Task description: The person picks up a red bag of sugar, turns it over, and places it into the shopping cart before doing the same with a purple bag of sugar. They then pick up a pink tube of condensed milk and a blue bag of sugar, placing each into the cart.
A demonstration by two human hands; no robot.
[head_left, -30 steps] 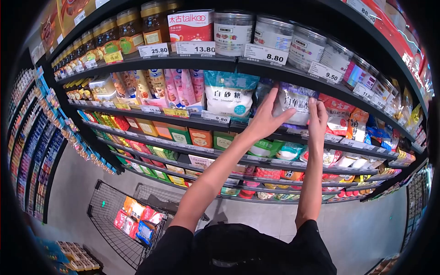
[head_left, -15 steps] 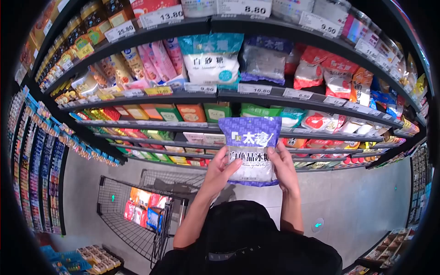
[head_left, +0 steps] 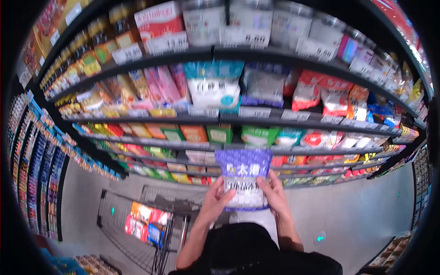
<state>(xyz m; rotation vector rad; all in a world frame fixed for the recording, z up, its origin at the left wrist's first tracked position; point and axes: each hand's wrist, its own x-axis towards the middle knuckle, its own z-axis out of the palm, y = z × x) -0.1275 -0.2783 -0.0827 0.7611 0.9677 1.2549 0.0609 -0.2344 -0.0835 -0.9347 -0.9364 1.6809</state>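
Note:
A purple and clear bag of rock sugar (head_left: 244, 161) is held upright in front of my body, its printed front turned toward me. My left hand (head_left: 215, 201) grips its left edge, with the thumb on the front. On the right edge, my right hand (head_left: 275, 195) is closed the same way. The fingers behind the bag are partly hidden. Beyond it on the shelf stand a similar purple bag (head_left: 265, 85) and a teal and white bag of white sugar (head_left: 213, 87).
A wire shopping cart (head_left: 172, 229) stands at my lower left, with several bright packets (head_left: 144, 220) inside. The long shelf (head_left: 256, 113) of packets and jars curves across the front. More racks (head_left: 39, 169) line the left. Grey floor (head_left: 348, 206) shows on the right.
The shelves and the bag now sit lower in the view, as if my head tilted up. Both hands still hold the bag, which has shifted slightly left in the view. The picture is blurrier.

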